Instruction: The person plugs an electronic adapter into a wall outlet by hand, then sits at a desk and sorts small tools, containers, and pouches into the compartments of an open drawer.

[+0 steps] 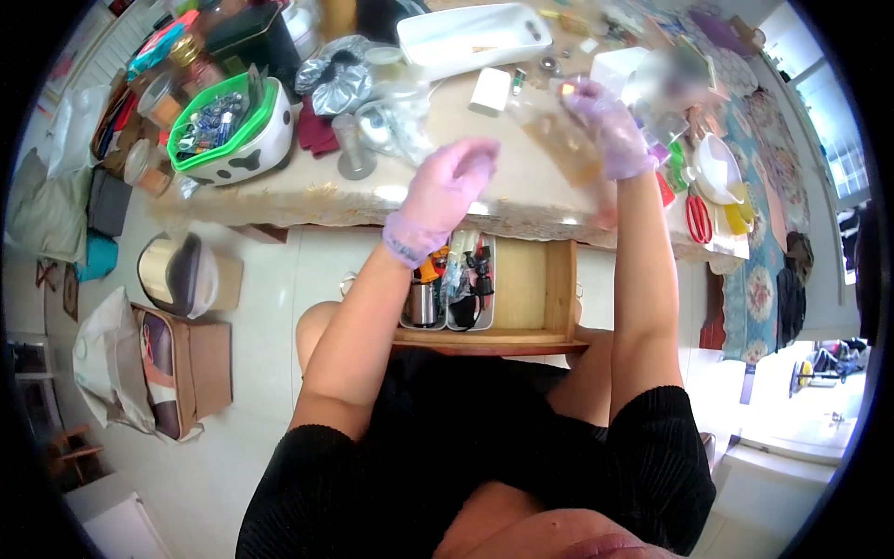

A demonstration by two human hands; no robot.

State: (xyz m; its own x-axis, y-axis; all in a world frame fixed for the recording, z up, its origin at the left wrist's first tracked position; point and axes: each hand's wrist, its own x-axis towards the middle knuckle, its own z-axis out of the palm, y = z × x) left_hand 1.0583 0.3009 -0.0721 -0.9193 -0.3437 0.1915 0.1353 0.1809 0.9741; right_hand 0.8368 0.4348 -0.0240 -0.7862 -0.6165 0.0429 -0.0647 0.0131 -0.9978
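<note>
Both of my hands wear thin purple gloves over the cloth-covered table. My left hand [453, 186] hovers near the table's front edge, its fingers bent and smeared by motion, so whether they hold anything is hidden. Farther right, my right hand [605, 126] grips a clear plastic bag [564, 149] at its upper end. The bag hangs or lies toward the front, with something yellowish-brown inside. Between the hands, farther back, are a small white box [490, 91] and a small green-labelled item [519, 81].
An open drawer [534, 337] with trays of tools juts out below the table. On the left stand a green-rimmed tub [251, 149] and a clear cup [354, 160]. At the back is a white tray [475, 42]. Red scissors [698, 219] and a white bowl [718, 168] lie right.
</note>
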